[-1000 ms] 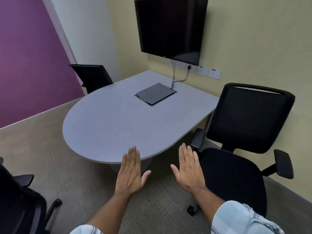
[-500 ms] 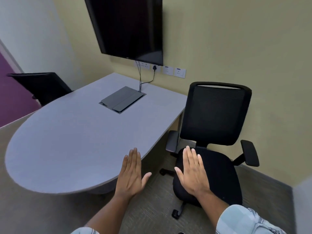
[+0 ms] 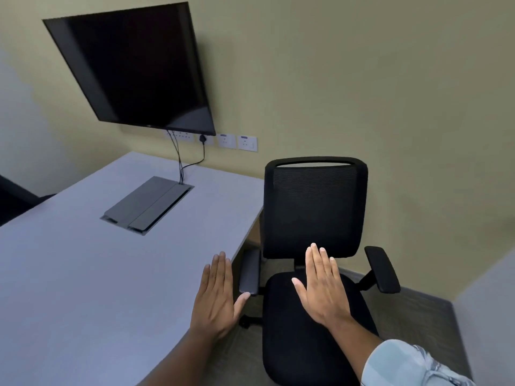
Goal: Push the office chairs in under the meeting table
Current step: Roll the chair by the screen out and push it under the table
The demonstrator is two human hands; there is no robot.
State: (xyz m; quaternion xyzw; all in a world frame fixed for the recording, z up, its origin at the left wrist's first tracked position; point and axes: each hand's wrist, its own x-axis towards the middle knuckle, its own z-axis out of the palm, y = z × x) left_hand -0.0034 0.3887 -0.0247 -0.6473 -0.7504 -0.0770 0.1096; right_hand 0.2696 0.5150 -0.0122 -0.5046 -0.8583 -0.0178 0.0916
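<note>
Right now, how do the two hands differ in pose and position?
The left hand is seen over the table edge; the right hand is seen over the chair seat. The left thumb points toward the chair's armrest; the right thumb points back toward the left hand. Both are open, flat, palm down, holding nothing.

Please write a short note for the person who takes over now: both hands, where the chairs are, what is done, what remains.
Left hand: open, flat, empty, held over the meeting table edge.
Right hand: open, flat, empty, held over the black office chair's seat.
That chair stands beside the table, not pushed in. A second chair shows at the far left edge, mostly hidden.
Done: nothing visible. Left: take hold of the near chair and push it under.
</note>
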